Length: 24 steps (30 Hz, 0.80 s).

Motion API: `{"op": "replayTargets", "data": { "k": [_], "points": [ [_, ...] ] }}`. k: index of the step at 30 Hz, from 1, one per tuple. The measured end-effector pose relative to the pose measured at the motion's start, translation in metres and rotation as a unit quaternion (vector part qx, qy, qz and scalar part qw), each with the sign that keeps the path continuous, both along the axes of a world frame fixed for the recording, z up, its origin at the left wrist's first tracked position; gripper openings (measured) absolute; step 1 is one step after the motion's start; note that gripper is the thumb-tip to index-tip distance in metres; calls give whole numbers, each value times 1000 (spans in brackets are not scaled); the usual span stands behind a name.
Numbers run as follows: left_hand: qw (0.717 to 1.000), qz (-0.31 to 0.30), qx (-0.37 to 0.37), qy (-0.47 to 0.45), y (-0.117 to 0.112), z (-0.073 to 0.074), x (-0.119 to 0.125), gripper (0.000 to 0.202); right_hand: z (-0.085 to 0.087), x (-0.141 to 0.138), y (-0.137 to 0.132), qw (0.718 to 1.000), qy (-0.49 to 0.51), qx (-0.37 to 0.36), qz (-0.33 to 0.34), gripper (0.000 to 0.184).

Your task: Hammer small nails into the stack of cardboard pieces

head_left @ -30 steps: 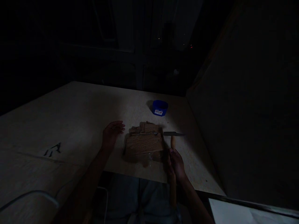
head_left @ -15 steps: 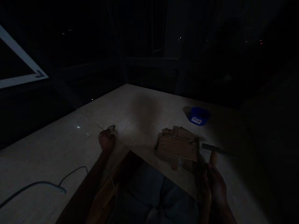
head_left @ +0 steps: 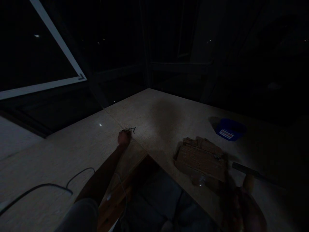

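Note:
Dim light hides much detail. My left hand (head_left: pixel 124 137) is on the pale tabletop, fingers curled in beside small, thin dark pieces (head_left: pixel 132 129) that stick out past the fingertips; what the fingers hold is unclear. On the right, my right hand (head_left: pixel 251 209) wraps the wooden handle of a hammer (head_left: pixel 247 169), whose dark head points up and away from me. Between the hands lies a flat, rough brown slab (head_left: pixel 200 158) with a broken-looking far edge, perhaps layered cardboard. A small clear object (head_left: pixel 201 180) sits at its near side.
A blue container (head_left: pixel 230 130) with a white label stands beyond the slab. A grey cable (head_left: pixel 45 185) runs over the table (head_left: pixel 96 141) at left. The table has a cut-out around my lap, with a wooden piece (head_left: pixel 116 199) along it. Dark framed panes rise behind.
The view has swung left, so the table and its objects appear farther right. My left hand stays by the small dark pieces, and my right hand still grips the hammer.

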<state>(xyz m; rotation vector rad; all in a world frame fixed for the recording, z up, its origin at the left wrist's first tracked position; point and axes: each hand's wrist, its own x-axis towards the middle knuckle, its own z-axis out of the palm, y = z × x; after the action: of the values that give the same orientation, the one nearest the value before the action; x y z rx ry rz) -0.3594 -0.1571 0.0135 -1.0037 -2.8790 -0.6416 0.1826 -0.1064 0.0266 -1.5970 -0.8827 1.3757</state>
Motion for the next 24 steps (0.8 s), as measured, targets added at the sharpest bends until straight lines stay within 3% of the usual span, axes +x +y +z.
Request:
{"op": "replayTargets", "data": {
  "k": [4, 7, 13, 15, 18, 22, 24],
  "points": [
    [997, 17, 60, -36, -1, 3, -1, 28, 11, -4, 0, 1000, 24, -8, 2, 49],
    [989, 2, 134, -60, -4, 8, 7, 30, 8, -4, 0, 999, 26, -34, 1, 48],
    [949, -66, 266, -157, 4, 33, 46, 34, 1, -6, -2, 996, 89, 19, -6, 45],
    [896, -64, 335, -283, 16, 43, 66, 36, 6, -10, -2, 992, 119, 27, 9, 46],
    [801, -78, 372, -463, 43, 55, 105, 38, 10, -15, 0, 989, 137, 55, 14, 49],
    [692, -107, 330, -633, 86, 56, 169, 21, 3, -16, 2, 984, 162, 69, 25, 48],
    [657, -128, 281, -687, 104, 53, 202, 12, -2, -16, 2, 980, 184, 66, 38, 48]
  ]
}}
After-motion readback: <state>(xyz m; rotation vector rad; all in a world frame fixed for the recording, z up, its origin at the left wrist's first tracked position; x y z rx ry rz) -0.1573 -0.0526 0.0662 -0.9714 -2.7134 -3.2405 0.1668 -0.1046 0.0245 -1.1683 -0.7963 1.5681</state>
